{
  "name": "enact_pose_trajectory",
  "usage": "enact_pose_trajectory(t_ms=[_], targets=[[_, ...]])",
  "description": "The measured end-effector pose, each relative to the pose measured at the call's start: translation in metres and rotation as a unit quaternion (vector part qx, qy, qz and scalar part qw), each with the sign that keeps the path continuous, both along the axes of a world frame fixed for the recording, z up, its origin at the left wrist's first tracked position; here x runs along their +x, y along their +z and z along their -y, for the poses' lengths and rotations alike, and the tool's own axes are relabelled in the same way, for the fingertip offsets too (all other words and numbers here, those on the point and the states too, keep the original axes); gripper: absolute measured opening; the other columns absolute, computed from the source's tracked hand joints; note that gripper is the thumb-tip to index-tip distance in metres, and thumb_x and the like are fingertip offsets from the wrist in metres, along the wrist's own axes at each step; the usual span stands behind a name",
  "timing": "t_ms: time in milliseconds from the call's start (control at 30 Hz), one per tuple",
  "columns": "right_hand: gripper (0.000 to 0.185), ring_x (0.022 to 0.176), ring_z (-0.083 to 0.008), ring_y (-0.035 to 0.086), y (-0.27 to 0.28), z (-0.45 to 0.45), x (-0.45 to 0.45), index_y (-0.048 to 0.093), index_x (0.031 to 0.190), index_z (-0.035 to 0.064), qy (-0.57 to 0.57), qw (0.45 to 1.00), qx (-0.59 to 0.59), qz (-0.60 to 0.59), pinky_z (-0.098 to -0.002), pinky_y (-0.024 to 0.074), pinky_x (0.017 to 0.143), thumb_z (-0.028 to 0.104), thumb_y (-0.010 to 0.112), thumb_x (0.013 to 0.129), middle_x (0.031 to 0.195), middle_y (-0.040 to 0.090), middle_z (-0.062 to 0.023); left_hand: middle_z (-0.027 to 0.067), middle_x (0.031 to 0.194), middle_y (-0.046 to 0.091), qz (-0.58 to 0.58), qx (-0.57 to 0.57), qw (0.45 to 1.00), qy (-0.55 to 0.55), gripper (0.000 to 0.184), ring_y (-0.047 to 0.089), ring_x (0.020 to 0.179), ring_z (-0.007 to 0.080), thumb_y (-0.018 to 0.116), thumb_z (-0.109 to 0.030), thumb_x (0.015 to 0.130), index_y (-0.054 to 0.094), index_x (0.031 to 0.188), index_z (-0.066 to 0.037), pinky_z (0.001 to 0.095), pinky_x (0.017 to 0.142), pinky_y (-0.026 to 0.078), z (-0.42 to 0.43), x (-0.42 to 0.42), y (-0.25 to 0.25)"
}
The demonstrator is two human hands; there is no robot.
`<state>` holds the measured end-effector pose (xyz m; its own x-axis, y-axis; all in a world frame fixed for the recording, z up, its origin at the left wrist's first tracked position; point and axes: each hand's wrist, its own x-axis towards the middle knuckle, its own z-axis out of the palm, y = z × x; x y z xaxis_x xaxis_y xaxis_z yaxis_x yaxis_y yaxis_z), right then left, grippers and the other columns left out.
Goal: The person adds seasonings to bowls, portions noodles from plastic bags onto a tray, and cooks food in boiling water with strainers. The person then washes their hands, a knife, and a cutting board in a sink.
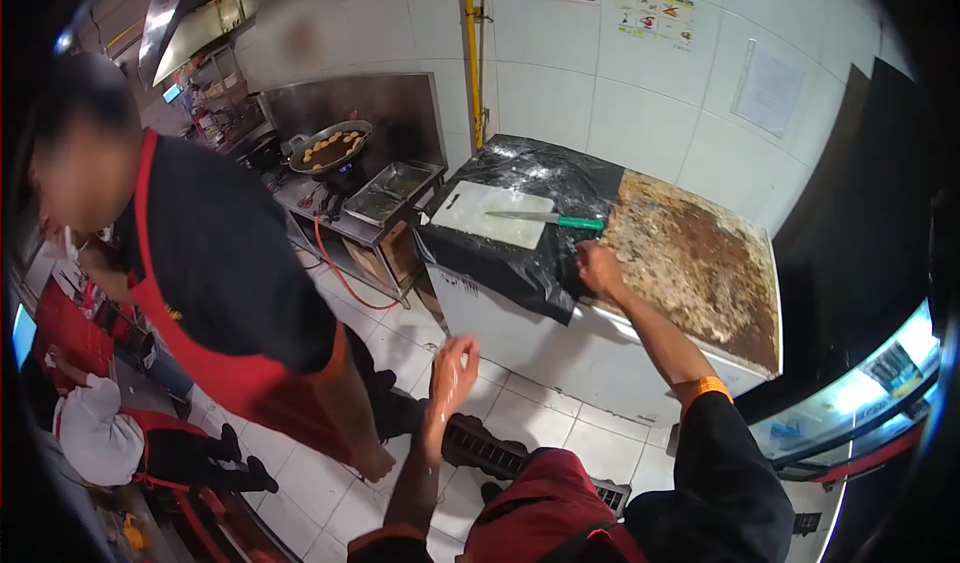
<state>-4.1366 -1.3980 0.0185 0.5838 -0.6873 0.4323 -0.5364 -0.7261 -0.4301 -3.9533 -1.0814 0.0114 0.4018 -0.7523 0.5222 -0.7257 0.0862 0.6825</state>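
My right hand is at the front edge of the worktop, its fingers curled close to the black plastic sheet; what they hold, if anything, is hidden. Just beyond it a knife with a green handle lies across a white cutting board. My left hand is raised over the tiled floor, away from the worktop, with bent fingers and pale specks along the wrist. Whether it holds something cannot be made out. White powder dusts the sheet behind the board.
A co-worker in a red apron stands close on the left. Beyond are a wok of frying pieces and a metal tray. Another person is at lower left. A floor drain lies below; a glass case stands right.
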Motion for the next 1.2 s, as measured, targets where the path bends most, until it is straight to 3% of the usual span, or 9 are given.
enact_pose_trajectory(t_ms=[233,300,433,500,633,700,900,1033,1200], targets=[[0.043,0.091,-0.0352,0.049,-0.019,0.130,0.039,0.056,0.107,0.0067,0.020,0.989,-0.128,-0.075,-0.0440,0.0417,0.079,0.007,0.054,0.064,0.096,0.052,-0.0145,0.0213,0.088,0.059,0.092,-0.062,0.990,0.090,0.018,0.057,0.085,0.0373,0.049,-0.008,0.083,0.057,0.095,0.002,0.0434,0.075,0.045,0.250,0.171,-0.020],[0.043,0.092,-0.0342,0.048,-0.012,0.148,0.046,0.056,0.106,0.0058,0.049,0.987,-0.121,-0.094,-0.0437,0.0415,0.079,0.007,0.055,0.063,0.095,0.051,-0.0141,0.0215,0.086,0.058,0.115,0.046,0.980,0.153,0.018,0.055,0.088,0.0382,0.050,-0.011,0.081,0.058,0.092,0.002,0.0447,0.079,0.044,0.303,0.217,-0.037],[0.040,0.090,-0.0336,0.046,-0.032,0.173,0.048,0.057,0.106,0.0033,0.154,0.980,-0.018,-0.124,-0.0435,0.0404,0.081,0.009,0.056,0.066,0.095,0.048,-0.0151,0.0213,0.085,0.058,0.227,0.061,0.953,0.192,0.018,0.054,0.089,0.0396,0.052,-0.012,0.079,0.058,0.091,0.000,0.0455,0.081,0.043,0.353,0.265,-0.077],[0.035,0.085,-0.0348,0.047,-0.032,0.175,0.048,0.057,0.100,0.0005,0.165,0.984,0.003,-0.065,-0.0439,0.0409,0.077,0.006,0.055,0.065,0.089,0.047,-0.0162,0.0208,0.086,0.059,0.159,0.215,0.948,0.173,0.020,0.055,0.089,0.0400,0.055,-0.015,0.077,0.059,0.088,0.001,0.0457,0.080,0.044,0.360,0.272,-0.059],[0.031,0.080,-0.0340,0.046,-0.022,0.172,0.045,0.056,0.095,-0.0023,0.136,0.990,0.034,-0.009,-0.0437,0.0401,0.072,0.002,0.056,0.064,0.086,0.046,-0.0157,0.0222,0.089,0.060,0.255,0.157,0.929,0.219,0.020,0.056,0.094,0.0373,0.059,-0.015,0.075,0.061,0.083,0.003,0.0442,0.085,0.043,0.371,0.281,-0.070],[0.033,0.080,-0.0335,0.046,-0.017,0.173,0.042,0.056,0.095,-0.0025,0.145,0.989,0.024,-0.006,-0.0425,0.0401,0.071,0.001,0.057,0.062,0.086,0.047,-0.0154,0.0239,0.089,0.062,0.027,0.308,0.938,0.156,0.025,0.058,0.095,0.0355,0.063,-0.018,0.071,0.062,0.080,0.005,0.0417,0.087,0.045,0.374,0.280,-0.035],[0.035,0.081,-0.0333,0.048,-0.010,0.172,0.032,0.057,0.096,-0.0010,0.116,0.989,0.070,0.050,-0.0408,0.0405,0.072,0.002,0.059,0.062,0.086,0.049,-0.0151,0.0254,0.086,0.063,0.078,0.424,0.891,0.139,0.040,0.063,0.084,0.0363,0.069,-0.027,0.061,0.063,0.079,0.008,0.0421,0.078,0.050,0.388,0.297,-0.030],[0.032,0.079,-0.0339,0.049,0.006,0.169,0.026,0.057,0.096,-0.0004,0.107,0.992,0.052,0.049,-0.0397,0.0404,0.071,0.004,0.059,0.065,0.086,0.050,-0.0154,0.0239,0.086,0.063,0.087,0.444,0.883,0.127,0.042,0.063,0.081,0.0351,0.069,-0.030,0.060,0.064,0.079,0.007,0.0401,0.072,0.051,0.392,0.304,-0.015],[0.033,0.077,-0.0281,0.052,0.015,0.167,0.022,0.057,0.100,-0.0007,0.101,0.981,0.143,0.083,-0.0344,0.0425,0.067,0.002,0.057,0.066,0.086,0.050,-0.0129,0.0071,0.067,0.055,-0.172,0.301,0.938,-0.005,0.024,0.051,0.061,0.0141,0.056,-0.023,0.074,0.058,0.069,0.000,0.0299,0.055,0.041,0.367,0.285,0.043]])
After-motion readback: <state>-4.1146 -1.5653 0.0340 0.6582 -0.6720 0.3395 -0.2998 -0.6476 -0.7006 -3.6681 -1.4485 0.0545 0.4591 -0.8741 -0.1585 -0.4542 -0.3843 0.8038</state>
